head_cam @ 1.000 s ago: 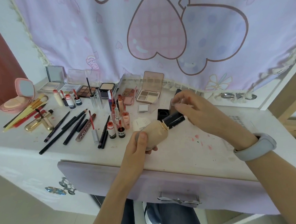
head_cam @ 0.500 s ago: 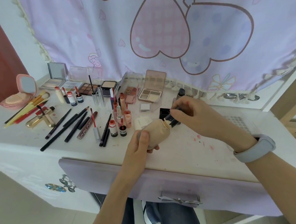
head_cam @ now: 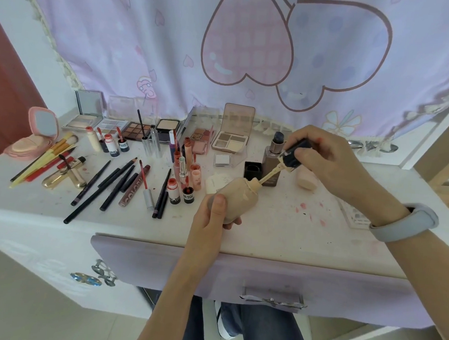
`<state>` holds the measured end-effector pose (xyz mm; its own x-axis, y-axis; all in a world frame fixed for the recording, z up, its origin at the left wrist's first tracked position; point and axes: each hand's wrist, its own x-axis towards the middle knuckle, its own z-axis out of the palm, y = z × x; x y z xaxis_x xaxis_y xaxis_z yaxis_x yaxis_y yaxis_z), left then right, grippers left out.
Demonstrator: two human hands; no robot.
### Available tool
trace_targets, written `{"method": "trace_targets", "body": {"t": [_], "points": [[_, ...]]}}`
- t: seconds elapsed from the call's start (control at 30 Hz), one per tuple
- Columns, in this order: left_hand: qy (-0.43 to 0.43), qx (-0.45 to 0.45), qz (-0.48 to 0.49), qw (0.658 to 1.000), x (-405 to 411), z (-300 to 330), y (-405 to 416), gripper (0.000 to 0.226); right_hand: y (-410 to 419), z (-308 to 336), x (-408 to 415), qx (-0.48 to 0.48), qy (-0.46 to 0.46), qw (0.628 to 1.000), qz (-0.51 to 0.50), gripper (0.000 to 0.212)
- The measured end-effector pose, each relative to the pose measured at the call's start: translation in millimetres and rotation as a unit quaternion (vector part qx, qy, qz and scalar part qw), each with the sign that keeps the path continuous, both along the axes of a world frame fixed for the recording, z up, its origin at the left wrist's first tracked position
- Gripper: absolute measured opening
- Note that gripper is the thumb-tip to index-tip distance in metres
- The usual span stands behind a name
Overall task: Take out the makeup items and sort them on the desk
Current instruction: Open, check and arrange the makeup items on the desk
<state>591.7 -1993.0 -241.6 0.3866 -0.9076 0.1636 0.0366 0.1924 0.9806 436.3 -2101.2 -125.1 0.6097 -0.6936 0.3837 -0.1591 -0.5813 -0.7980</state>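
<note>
My left hand (head_cam: 210, 216) grips a beige foundation bottle (head_cam: 238, 197), tilted above the white desk (head_cam: 280, 227). My right hand (head_cam: 322, 160) pinches the bottle's black dropper cap (head_cam: 293, 154). The cap is lifted off the neck, and its cream applicator stem (head_cam: 271, 174) still reaches into the opening. Sorted makeup lies on the desk's left half: dark pencils (head_cam: 110, 185), lip glosses (head_cam: 183, 175), eyeshadow palettes (head_cam: 230, 141) and brushes (head_cam: 52, 152).
A brown foundation bottle (head_cam: 270, 159), a black cap (head_cam: 252, 170) and a pink sponge (head_cam: 306, 179) sit behind the hands. A pink compact mirror (head_cam: 39, 130) stands far left. A lilac drawer front (head_cam: 237, 279) runs below the desk edge. A heart-print curtain (head_cam: 253, 52) hangs behind.
My right hand has unscrewed the black cap and pulled it up and to the right, drawing the applicator stem out of the beige bottle. My left hand holds the bottle almost still.
</note>
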Motion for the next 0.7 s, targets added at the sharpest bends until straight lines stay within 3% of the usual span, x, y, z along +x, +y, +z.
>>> {"method": "trace_targets", "body": {"t": [0.2,0.47,0.7], "points": [[-0.019,0.002,-0.007,1.0,0,0,0,0.037,3,-10,6,0.005,0.056,0.996,0.074,0.021],[-0.01,-0.005,-0.01,1.0,1,-1,0,0.04,-6,-5,-9,0.007,-0.069,0.994,0.083,0.03],[-0.01,-0.001,-0.011,1.0,1,-1,0,0.04,-6,-14,-8,0.021,-0.013,0.994,0.11,0.029]]}}
